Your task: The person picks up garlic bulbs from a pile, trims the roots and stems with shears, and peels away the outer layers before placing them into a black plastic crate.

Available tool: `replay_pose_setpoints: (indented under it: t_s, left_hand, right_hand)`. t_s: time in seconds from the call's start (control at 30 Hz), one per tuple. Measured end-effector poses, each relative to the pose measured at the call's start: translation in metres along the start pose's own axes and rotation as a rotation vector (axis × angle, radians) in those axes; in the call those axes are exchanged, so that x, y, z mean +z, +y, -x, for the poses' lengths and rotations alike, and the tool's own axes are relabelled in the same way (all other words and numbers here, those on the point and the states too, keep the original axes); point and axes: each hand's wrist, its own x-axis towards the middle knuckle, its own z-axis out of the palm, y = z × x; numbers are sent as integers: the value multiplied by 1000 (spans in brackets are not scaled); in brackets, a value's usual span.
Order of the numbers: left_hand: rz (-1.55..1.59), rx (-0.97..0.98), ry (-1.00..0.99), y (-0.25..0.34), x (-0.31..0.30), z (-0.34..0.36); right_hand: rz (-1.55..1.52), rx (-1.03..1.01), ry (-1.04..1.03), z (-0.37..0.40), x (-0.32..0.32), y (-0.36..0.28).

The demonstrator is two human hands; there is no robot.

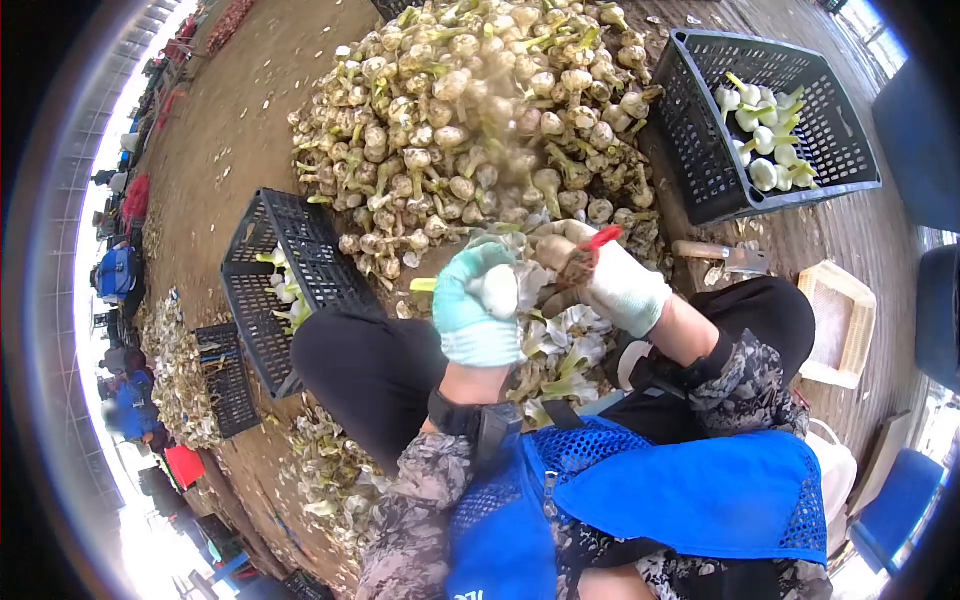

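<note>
In a mint-green glove, my left hand (470,325) is closed around a peeled white garlic bulb (498,290), with a green stem (424,285) sticking out on the left. Close beside it my right hand (630,290), in a white glove with soiled fingers, grips a small brownish object with a red end (606,237); I cannot tell its kind. Loose garlic skins (565,350) lie below the hands, between my legs. A big heap of unpeeled garlic bulbs (450,130) rises just beyond them.
A black crate (700,205) with peeled garlic stands at upper right, another black crate (325,255) at left by my knee. A wooden-handled knife (725,255) and a pale wooden-framed tray (858,325) lie on the right. More garlic peelings (330,470) cover the ground at lower left.
</note>
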Motion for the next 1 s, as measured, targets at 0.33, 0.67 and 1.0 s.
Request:
replay_pose_setpoints:
  t_s: [0.33,0.67,1.0]
  left_hand:
    - [77,-180,31,-8,-15,-20]
    - [19,30,-14,-5,-4,-11]
    - [-593,492,-330,-7,-7,-19]
  right_hand:
    - [226,-409,-278,0,-5,-7]
    - [1145,-338,-38,-4,-25,-8]
    - [311,7,-195,-7,-1,-6]
